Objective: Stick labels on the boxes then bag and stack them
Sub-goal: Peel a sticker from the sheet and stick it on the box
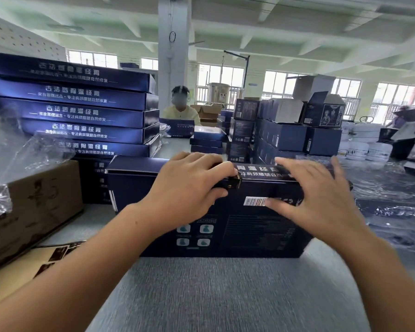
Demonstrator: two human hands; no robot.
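I'd rub the label [235, 182] flat with my left hand [189, 185], whose fingers curl over the top edge of the box [249, 233] on the table [225, 295], while my right hand [316, 195], fingers spread, steadies it.

Only one camera records this, the wide-angle one on my head. It faces forward and slightly down over the grey table [225, 295]. It is close enough that my forearms enter from 7 and 5 o'clock, and my left hand [189, 185] and right hand [319, 200] show just above frame centre at the dark blue box [249, 236]. The stack of blue boxes [77, 109] sits near at 10 o'clock. A pillar [174, 56] and a seated person [181, 109] lie farther off at 12 o'clock, the windows [393, 99] farthest at 2 o'clock. Straight lines bow toward the borders, and the ceiling [297, 20] fills the top.
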